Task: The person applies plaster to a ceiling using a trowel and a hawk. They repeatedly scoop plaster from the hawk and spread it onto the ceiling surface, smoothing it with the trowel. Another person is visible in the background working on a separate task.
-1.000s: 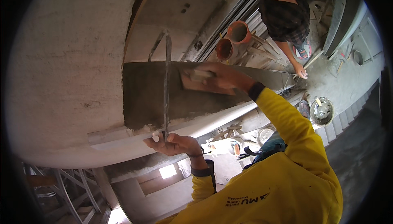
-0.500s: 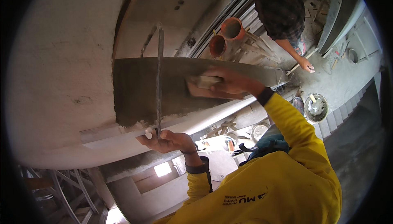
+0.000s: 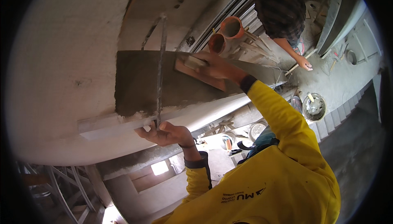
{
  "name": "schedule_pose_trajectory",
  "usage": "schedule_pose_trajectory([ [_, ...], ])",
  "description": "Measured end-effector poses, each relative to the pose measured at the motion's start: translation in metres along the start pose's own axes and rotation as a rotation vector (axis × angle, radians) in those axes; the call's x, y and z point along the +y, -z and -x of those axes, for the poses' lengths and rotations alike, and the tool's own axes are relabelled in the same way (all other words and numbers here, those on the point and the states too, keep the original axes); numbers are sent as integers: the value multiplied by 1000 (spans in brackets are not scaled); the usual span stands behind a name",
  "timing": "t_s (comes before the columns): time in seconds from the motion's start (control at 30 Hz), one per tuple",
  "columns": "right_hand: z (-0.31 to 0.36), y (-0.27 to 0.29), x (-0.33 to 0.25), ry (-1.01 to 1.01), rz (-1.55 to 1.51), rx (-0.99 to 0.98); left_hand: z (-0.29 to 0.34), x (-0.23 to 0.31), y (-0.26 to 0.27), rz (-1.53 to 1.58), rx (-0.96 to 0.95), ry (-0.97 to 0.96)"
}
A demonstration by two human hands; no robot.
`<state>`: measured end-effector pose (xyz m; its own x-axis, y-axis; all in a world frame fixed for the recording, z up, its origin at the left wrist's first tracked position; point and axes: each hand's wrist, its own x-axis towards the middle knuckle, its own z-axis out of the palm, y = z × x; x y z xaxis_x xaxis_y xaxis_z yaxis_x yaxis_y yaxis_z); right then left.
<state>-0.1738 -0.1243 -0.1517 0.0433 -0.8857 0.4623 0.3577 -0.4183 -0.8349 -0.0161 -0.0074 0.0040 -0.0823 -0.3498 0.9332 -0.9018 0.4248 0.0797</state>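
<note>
My right hand (image 3: pixel 219 66) grips the pale block handle of a rectangular plastering float (image 3: pixel 204 76). The float's board lies against a band of dark wet mortar (image 3: pixel 137 81), tilted across it; motion slightly blurs both. At the lower end of a thin, mortar-crusted metal rod (image 3: pixel 162 56), my left hand (image 3: pixel 170 134) is closed with thumb and fingers around it. The rod stands across the mortar band and has a bent upper end. Beside my left fingers, a pale straight board (image 3: pixel 98 126) runs along the band's lower edge. My fingers partly hide the rod's tip.
Two orange buckets (image 3: pixel 231 27) stand beyond the mortar band. A co-worker in a dark checked shirt (image 3: pixel 282 15) stands at the upper right. A mortar bucket (image 3: pixel 314 106) is on the right near steps (image 3: pixel 333 121). Metal framing (image 3: pixel 61 187) shows at lower left.
My right hand and the float have moved left and slightly farther away over the mortar. My left hand stays at the rod's lower end; the whole view has shifted a little.
</note>
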Motion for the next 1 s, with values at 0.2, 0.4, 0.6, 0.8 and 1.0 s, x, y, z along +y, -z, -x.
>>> schedule_pose_trajectory([
  [0.2, 101, 10, -11, -388, -210, 107, 1, -10, 2, 2, 5, -22],
  [0.4, 138, 27, -35, -428, -1014, 412, -3, -1, 1, -77, 7, -24],
  [0.6, 188, 36, -17, -654, -1291, 443, 2, -8, 0, -121, 28, -49],
  [0.8, 206, 38, -27, -623, -1234, 561, 0, -15, 1, 57, 31, -95],
  [1.0, 237, 57, -33, -681, -1084, 640, 8, -20, 3, 208, 1, -155],
])
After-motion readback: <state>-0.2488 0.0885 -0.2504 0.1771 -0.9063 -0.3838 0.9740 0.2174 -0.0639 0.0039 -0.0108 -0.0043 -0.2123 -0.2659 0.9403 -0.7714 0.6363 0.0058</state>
